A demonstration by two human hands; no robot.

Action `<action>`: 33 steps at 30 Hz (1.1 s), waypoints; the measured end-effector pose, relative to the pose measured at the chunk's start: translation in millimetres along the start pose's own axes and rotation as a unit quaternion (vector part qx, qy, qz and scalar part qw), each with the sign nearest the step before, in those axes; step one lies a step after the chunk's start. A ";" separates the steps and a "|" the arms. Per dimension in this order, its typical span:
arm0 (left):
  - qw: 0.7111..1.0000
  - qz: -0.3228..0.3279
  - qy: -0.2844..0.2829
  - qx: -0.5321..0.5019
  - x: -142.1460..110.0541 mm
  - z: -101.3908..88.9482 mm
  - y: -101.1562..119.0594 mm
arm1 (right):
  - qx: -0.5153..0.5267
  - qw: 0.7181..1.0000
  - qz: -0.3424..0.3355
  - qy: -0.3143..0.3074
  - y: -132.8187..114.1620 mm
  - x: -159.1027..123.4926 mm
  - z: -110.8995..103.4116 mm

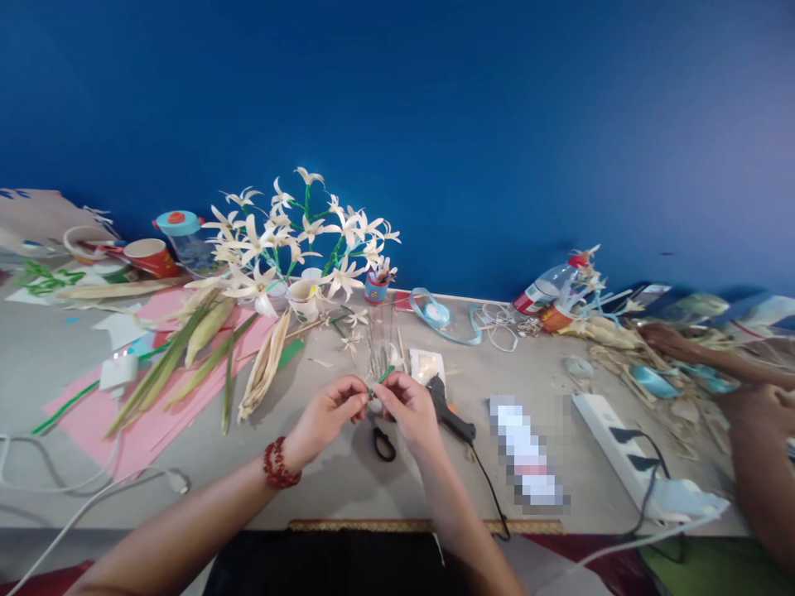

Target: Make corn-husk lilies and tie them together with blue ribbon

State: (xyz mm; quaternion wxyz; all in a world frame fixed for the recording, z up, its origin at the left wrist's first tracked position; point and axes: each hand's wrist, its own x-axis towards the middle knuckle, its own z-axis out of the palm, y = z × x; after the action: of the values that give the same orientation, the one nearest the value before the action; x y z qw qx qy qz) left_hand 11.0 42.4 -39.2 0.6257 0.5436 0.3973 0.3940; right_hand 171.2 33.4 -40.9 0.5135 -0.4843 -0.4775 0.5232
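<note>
My left hand (339,406) and my right hand (410,410) meet over the middle of the table, thumbs and fingers pinched on a thin green stem-like piece (386,375). Whether it is tape, wire or paper cannot be made out. Below them lies the black handle of scissors (384,444), the rest hidden by my hands. Several thin wires (376,343) stretch away just beyond my fingers. Beside my right hand rests a black glue gun (456,420) with its cord. Cream handmade flowers (310,232) on green stems stand in cups behind my left hand.
Pink sheets (140,439) with dry husks (204,331) lie at left near a white charger (118,374). A power strip (627,459), blue ribbon (435,310) and plastic bottle (543,287) are at right. Another person's arm (758,447) works at far right.
</note>
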 end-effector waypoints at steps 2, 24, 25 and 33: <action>1.000 -0.001 0.001 -0.001 0.6 0.2 0.9 | 0.001 1.000 -0.003 0.001 -1.7 0.1 1.0; 1.000 -0.007 0.009 -0.002 0.4 -10.5 10.2 | -0.621 0.780 -0.072 0.019 16.3 -38.0 -126.1; 1.000 -0.007 0.010 -0.001 -0.7 -10.8 11.0 | -0.612 0.787 -0.072 0.016 18.8 -35.5 -125.3; 1.000 -0.003 0.022 0.004 -3.9 -11.7 12.3 | -0.541 0.838 -0.069 -0.002 22.9 -29.0 -132.0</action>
State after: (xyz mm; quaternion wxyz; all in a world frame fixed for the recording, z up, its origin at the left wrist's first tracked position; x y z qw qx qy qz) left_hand -2.0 44.4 -27.8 0.6159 0.5359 0.4139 0.4028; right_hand 301.1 4.3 -73.1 0.2037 -0.6497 -0.7176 0.1461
